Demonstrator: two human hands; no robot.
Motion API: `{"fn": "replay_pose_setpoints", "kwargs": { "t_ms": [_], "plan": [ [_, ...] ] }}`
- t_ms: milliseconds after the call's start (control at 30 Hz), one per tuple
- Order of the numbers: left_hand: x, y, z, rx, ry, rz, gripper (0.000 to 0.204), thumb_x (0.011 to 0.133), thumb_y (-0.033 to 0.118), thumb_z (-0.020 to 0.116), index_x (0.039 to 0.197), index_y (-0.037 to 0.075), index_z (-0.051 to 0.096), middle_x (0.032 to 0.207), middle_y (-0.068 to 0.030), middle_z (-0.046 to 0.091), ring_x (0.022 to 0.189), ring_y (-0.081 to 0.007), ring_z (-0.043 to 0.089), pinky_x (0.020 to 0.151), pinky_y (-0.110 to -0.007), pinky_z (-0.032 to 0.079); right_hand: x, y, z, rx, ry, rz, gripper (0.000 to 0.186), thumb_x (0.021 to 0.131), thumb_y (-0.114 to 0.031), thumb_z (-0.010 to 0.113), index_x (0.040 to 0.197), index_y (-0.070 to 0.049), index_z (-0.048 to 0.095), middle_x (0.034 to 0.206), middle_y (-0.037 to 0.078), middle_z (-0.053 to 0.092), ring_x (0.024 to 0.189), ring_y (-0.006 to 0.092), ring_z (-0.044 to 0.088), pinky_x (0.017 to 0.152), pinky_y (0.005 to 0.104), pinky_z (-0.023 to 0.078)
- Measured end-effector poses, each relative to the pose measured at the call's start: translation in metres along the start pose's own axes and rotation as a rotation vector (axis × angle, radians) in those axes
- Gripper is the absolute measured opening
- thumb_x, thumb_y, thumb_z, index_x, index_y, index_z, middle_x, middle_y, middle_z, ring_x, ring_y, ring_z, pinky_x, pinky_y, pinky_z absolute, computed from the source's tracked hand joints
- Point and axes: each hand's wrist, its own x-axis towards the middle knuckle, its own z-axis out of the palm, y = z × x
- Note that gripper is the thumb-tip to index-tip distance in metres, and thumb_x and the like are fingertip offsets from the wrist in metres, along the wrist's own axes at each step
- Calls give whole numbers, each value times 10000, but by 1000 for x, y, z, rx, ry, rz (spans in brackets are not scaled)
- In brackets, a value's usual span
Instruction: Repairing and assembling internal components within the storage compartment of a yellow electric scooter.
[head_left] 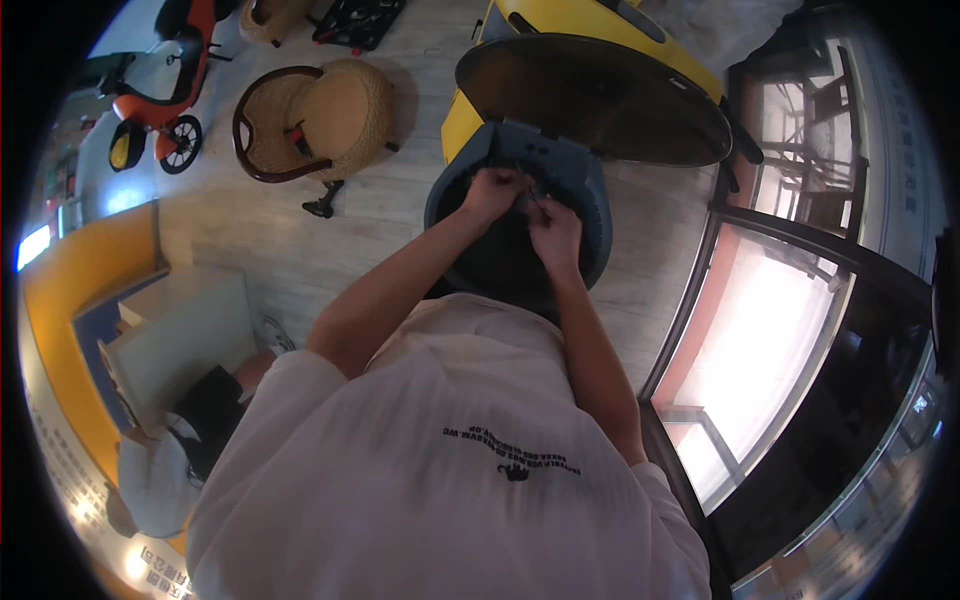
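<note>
Both hands (495, 193) nearly meet over a blue-grey tub (598, 212) beside a yellow machine (590, 18).

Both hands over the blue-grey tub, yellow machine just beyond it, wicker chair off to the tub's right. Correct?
Not quite: the head view shows the wicker chair off to the left of the blue-grey tub, not the right. The rest holds: left hand and right hand are over the tub, with the yellow machine just beyond it.

Small black Latin lettering (512, 448), inverted, on white short-sleeved shirt (380, 500). Grey Chinese characters (909, 165): pale bluish wall (884, 205), right rim. Others: pale lit surface (118, 535), lower left.
</note>
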Motion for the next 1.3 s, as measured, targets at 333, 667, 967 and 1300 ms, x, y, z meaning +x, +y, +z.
{"fn": "replay_pose_setpoints", "kwargs": {
  "t_ms": [333,667,967,1300],
  "plan": [
    [-9,-28,-4,-891,76,-383,100,893,135,523,937,53,558,780,-19,553,703,-117,514,637,-236,429,39,-6,3,574,122,118,148,832,-86,600,938,14,628,783,92,661,664,103,603,603,249,476],
    [-13,-22,13,-1004,252,-337,118,908,188,510,848,93,544,778,-9,570,667,-110,517,620,-229,438,59,-6,27,1145,15,561,112,848,-49,567,899,43,606,820,108,629,721,145,598,657,227,481],
    [-21,60,-11,501,505,539,145,791,142,638,829,6,674,665,-122,656,584,-162,645,563,-268,491,68,-9,33,1886,-41,851,105,844,12,543,946,36,551,933,114,590,849,183,591,778,238,521],
    [-25,55,12,438,202,587,221,765,109,658,963,12,659,822,-144,669,758,-198,667,676,-264,506,66,27,58,2034,-186,796,117,864,-55,465,921,-13,558,905,82,586,849,185,589,798,280,508]
  ]
}}
